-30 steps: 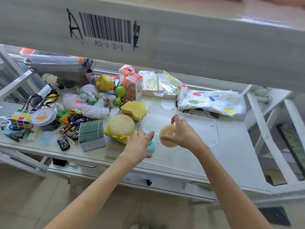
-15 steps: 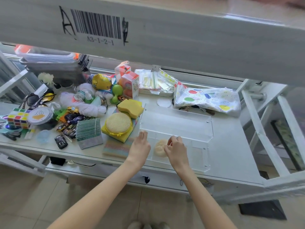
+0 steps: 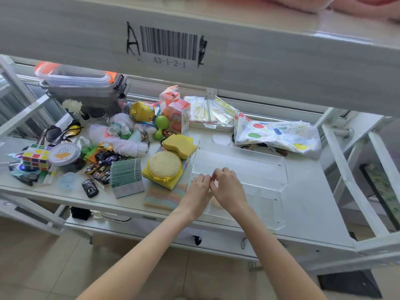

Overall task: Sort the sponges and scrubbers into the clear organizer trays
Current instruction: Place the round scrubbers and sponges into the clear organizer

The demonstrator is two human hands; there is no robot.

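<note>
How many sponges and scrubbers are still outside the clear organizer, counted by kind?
Yellow shaped sponge: 1
Round mesh scrubber on a yellow sponge: 2
Pastel striped pad: 1
Total: 4
A pale sponge lies in the organizer, mostly hidden by the hands.

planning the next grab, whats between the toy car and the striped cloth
In the head view, a green-edged card box sits between the toy car and the striped cloth.

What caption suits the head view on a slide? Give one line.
Both hands, left hand and right hand, meet over the clear organizer tray, beside the yellow sponges still waiting.
</note>
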